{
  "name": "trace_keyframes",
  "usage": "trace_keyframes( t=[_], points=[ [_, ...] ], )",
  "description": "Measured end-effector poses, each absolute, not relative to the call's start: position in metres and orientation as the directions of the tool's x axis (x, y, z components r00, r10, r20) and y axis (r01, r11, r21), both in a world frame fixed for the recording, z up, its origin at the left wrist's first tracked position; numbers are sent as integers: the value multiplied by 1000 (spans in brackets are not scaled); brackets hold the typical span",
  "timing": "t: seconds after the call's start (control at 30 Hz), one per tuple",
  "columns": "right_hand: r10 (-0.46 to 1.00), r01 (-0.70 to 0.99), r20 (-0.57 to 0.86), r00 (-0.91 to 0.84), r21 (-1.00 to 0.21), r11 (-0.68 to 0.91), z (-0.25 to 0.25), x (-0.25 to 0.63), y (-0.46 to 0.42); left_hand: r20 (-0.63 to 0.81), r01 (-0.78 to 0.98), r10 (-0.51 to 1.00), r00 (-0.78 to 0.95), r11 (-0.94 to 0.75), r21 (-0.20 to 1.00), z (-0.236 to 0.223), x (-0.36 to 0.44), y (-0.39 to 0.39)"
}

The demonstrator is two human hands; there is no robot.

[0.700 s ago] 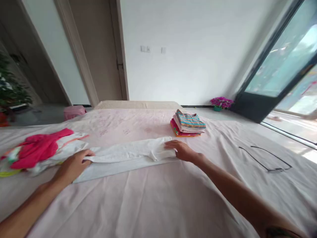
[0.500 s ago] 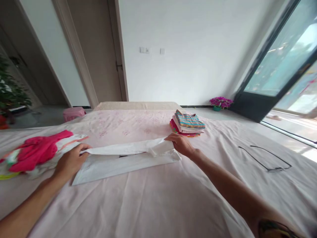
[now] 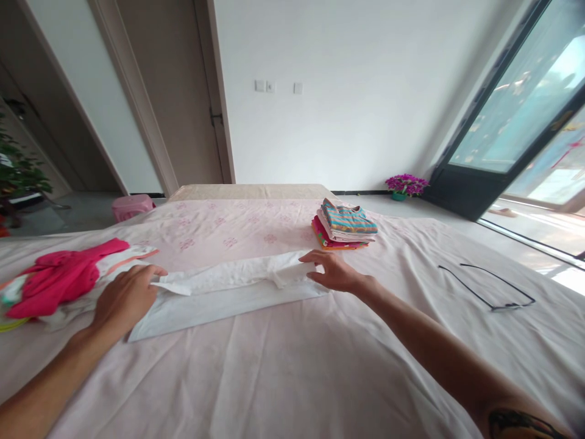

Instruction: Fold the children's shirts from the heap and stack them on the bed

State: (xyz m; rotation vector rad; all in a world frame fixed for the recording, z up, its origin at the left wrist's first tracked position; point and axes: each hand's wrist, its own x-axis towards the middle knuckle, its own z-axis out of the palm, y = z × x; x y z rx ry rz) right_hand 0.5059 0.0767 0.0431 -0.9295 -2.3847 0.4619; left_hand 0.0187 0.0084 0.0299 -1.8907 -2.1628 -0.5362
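Observation:
A white garment [image 3: 228, 305] lies flat on the bed in a long strip, its far part folded over toward me and wrinkled along the top. At its left end rests my left hand [image 3: 130, 296], palm down with fingers stretched out at the cloth's corner. My right hand [image 3: 331, 270] is at the other end, thumb and forefinger apart over the folded edge. Just beyond my right hand stands a stack of folded clothes [image 3: 345, 225], a striped top uppermost. A loose heap with a pink garment [image 3: 68, 274] lies left of my left hand.
A pair of glasses [image 3: 493, 299] lies on the pale bedsheet [image 3: 283, 378] at the right. Past the bed are a pink stool [image 3: 132, 207], purple flowers [image 3: 406, 185] in a green pot, and a glass door [image 3: 503, 122]. A leafy plant [image 3: 18, 164] stands at far left.
The lifted fold of the white garment has come down onto the lower layer, covering the dark mark. Both hands have loosened from its corners, the right thumb and fingers spreading apart.

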Motion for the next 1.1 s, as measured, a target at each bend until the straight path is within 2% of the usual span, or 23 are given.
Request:
trace_keyframes(
  t=[0.07, 0.1, 0.2, 0.23, 0.33, 0.43, 0.6, 0.7, 0.8, 0.93, 1.1],
  points=[
    [664, 542, 409, -626, -383, 748, 39, 501, 74, 454, 995, 891, -17, -30, 95, 33, 44, 6],
    [662, 558, 426, -617, -356, 750, 37, 498, 75, 459, 987, 888, 23, -94, 133, 36, 61, 5],
    [682, 605, 463, -566, -328, 726, 38, 492, 78, 450, 904, 892, 55, -235, 357, 42, 126, 5],
    [685, 619, 474, -554, -316, 719, 40, 490, 79, 451, 883, 889, 79, -272, 383, 44, 150, 6],
    [694, 666, 488, -530, -266, 696, 50, 484, 79, 475, 890, 867, 147, -326, 318, 45, 215, 13],
    [710, 705, 488, -508, -237, 668, 58, 482, 77, 473, 923, 867, 160, -301, 239, 39, 257, 26],
    [677, 687, 518, -523, -215, 694, 56, 492, 70, 462, 934, 859, 223, -324, 153, 22, 267, 41],
    [599, 638, 531, -599, -136, 758, 48, 501, 64, 512, 914, 801, 310, -400, 73, 17, 261, 38],
    [556, 605, 530, -640, -97, 790, 39, 507, 58, 525, 884, 778, 345, -457, 96, 14, 262, 35],
    [574, 587, 538, -617, -171, 791, 34, 509, 58, 465, 873, 827, 317, -446, 198, 11, 266, 39],
    [551, 563, 564, -615, -174, 808, 32, 514, 59, 500, 881, 784, 368, -465, 82, 16, 264, 42]
  ],
)
